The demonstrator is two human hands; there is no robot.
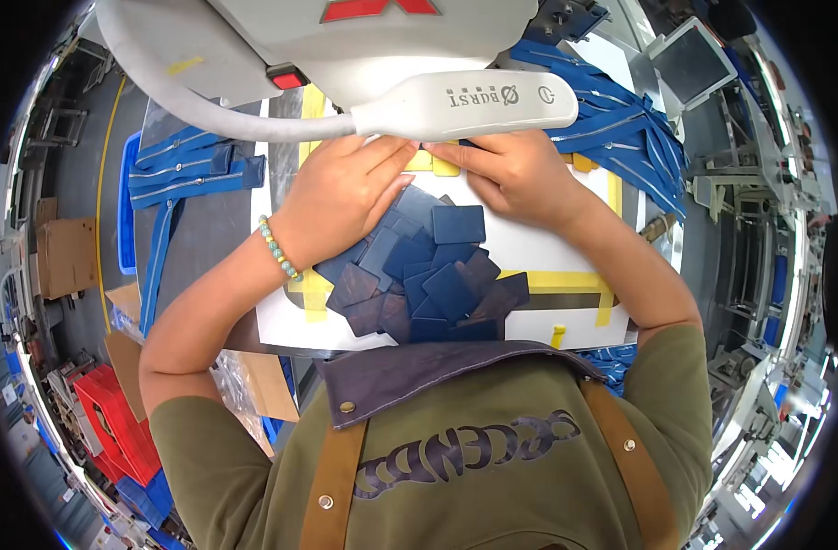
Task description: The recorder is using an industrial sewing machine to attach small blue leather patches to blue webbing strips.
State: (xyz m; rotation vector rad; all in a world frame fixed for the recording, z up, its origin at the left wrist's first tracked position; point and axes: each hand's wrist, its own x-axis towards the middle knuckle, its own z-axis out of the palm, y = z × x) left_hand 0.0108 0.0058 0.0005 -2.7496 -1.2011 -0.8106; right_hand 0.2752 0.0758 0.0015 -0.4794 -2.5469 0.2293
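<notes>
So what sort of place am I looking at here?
Probably a sewing workshop or factory floor: a large white machine stands at the top of the view, with blue zipper strips on both sides and a heap of dark blue flat pieces below.

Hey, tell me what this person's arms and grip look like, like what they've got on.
Olive-green short sleeves end near the elbows. The left grip and right grip show no gloves. A bracelet of round, greenish and yellow beads is worn on the left only.
</notes>
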